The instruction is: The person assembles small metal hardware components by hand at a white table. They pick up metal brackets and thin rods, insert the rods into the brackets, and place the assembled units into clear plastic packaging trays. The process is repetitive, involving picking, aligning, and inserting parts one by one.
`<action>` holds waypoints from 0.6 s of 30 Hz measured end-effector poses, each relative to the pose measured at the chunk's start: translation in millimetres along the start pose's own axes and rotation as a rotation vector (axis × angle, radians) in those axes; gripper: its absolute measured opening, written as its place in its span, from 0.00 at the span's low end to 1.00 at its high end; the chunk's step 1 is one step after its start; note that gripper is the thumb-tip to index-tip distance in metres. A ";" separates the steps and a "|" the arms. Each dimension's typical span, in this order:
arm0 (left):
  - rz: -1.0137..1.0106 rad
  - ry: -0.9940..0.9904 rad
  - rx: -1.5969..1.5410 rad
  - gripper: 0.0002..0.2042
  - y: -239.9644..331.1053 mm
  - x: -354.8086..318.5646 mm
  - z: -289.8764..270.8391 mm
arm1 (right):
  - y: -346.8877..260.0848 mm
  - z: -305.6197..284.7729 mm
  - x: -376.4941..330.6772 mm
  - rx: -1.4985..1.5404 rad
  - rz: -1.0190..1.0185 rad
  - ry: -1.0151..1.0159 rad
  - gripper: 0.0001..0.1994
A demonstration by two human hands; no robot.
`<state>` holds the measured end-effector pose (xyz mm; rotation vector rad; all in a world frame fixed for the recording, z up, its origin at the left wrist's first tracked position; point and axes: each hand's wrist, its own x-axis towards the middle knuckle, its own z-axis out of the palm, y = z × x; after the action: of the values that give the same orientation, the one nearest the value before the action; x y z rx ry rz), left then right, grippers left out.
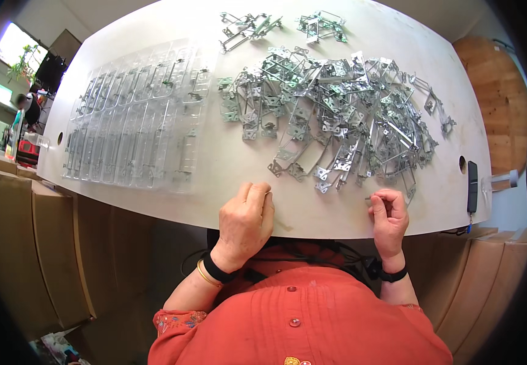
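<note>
My left hand [245, 220] is closed at the table's near edge, fingers curled and pressed together; whatever may be in them is hidden. Farther right, my right hand [389, 220] pinches a small, thin grey metal piece [368, 198], of which only a short tip sticks out past the fingers. Just beyond both hands lies a big tangled heap of shiny metal brackets [336, 103] with flat, holed ends and thin rods. On the left, clear plastic trays [136, 121] hold rows of long metal parts in narrow slots.
Two smaller clusters of brackets, one left [250, 29] and one right [321, 27], lie at the white table's [300, 213] far side. A black elongated object [472, 185] sits at the right edge. Cardboard boxes [50, 243] stand below on the left. A person [31, 109] is in the far left background.
</note>
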<state>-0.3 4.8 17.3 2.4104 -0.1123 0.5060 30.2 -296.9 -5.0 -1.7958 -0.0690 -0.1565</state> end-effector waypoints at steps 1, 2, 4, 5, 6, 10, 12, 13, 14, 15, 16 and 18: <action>-0.023 0.015 0.006 0.10 2.7 3.0 2.2 | -0.1 -1.2 -0.8 0.010 0.001 -0.004 0.04; -0.046 0.030 0.013 0.11 6.4 6.4 3.7 | -0.9 -2.1 -2.3 0.021 0.002 -0.010 0.04; -0.074 0.048 0.047 0.14 14.2 15.1 7.2 | -2.6 -6.2 -3.9 0.031 0.012 -0.026 0.04; -0.080 0.046 0.077 0.15 19.6 20.3 6.5 | -4.4 -7.9 -5.3 0.034 0.024 -0.038 0.04; -0.088 0.048 0.102 0.17 23.8 25.5 7.0 | -6.8 -10.0 -5.7 0.030 0.033 -0.052 0.04; -0.011 0.054 0.173 0.23 33.8 47.5 17.8 | -7.1 -16.9 -7.0 0.036 0.000 -0.085 0.04; -0.003 0.048 0.243 0.25 36.6 54.4 25.9 | -5.5 -19.6 -4.7 0.054 -0.012 -0.102 0.04; -0.027 0.024 0.235 0.26 37.3 56.5 27.2 | -5.4 -20.3 -3.0 0.060 -0.019 -0.114 0.04; -0.052 0.000 0.228 0.26 37.9 58.3 27.7 | -6.2 -19.8 -1.7 0.085 -0.016 -0.114 0.05; -0.071 -0.016 0.220 0.27 38.8 62.0 29.4 | -6.1 -20.7 0.3 0.094 -0.011 -0.116 0.05; -0.073 -0.022 0.235 0.27 39.9 63.6 30.8 | -6.2 -22.1 0.4 0.103 -0.006 -0.119 0.05; -0.071 -0.031 0.267 0.27 41.4 65.0 32.1 | -5.6 -24.4 -2.3 0.125 0.001 -0.121 0.05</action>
<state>61.6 -44.3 44.3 2.6720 0.0293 0.4757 25.5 -319.3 5.5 -1.6787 -0.1605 -0.0420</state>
